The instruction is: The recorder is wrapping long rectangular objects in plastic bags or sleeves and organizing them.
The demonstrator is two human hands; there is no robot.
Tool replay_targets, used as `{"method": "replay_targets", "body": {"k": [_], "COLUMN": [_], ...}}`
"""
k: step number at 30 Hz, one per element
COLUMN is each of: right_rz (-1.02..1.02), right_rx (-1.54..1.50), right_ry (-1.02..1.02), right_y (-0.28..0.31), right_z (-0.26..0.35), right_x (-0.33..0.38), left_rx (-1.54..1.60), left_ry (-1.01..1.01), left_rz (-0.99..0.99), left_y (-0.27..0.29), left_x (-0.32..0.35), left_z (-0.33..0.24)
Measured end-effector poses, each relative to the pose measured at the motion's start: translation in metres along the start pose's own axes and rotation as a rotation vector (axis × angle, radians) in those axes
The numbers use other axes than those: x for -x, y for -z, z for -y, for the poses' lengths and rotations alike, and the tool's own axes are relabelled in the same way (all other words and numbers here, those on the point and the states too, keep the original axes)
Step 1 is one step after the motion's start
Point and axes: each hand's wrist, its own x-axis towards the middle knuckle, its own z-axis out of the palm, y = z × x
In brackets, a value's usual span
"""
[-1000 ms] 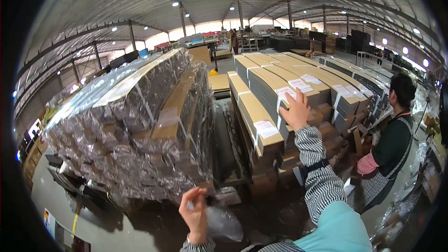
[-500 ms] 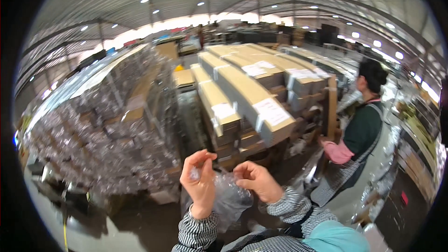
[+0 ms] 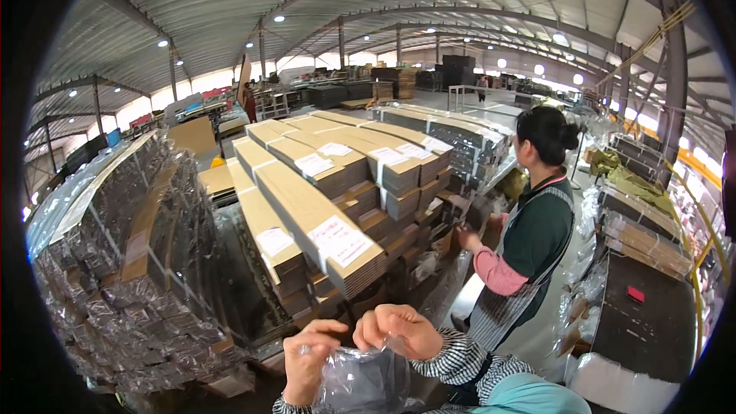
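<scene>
Low in the head view, a clear plastic bag [image 3: 365,385] hangs between my two hands, its top edge stretched sideways. My left hand [image 3: 307,359] pinches that edge at one corner, thumb and fingers curled. My right hand [image 3: 397,331] is closed on the other end, knuckles up, with some film showing under its fingers. Through the film something dark shows; I cannot tell whether it lies inside the bag or behind it. Ahead of my hands stands a strapped bundle of cardboard strips [image 3: 318,211] with a white paper label [image 3: 339,241] on its near end.
At my right a co-worker [image 3: 530,222] in an apron stands beside the stacked bundles. Film-wrapped stacks [image 3: 126,291] rise on the left. Along the right side runs a dark board [image 3: 640,314] with a small red piece [image 3: 635,294] on it.
The view has swung to the right, so stacks and co-worker sit further left. My hands have come closer together, lower in view, and the bag's top edge is now drawn straighter.
</scene>
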Motion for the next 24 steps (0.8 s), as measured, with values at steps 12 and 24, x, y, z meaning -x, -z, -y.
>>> {"method": "replay_targets", "body": {"k": [12,24], "right_rz": [0.035,0.047], "right_rx": [-0.088,1.127], "right_ry": [-0.006,0.447], "right_y": [0.114,0.184], "right_z": [0.059,0.040], "right_x": [-0.002,-0.070], "left_rx": [0.515,-0.864], "left_ry": [0.559,-0.018], "left_rz": [0.380,0.338], "left_y": [-0.013,-0.016], "left_x": [-0.046,-0.113], "left_z": [0.009,-0.025]}}
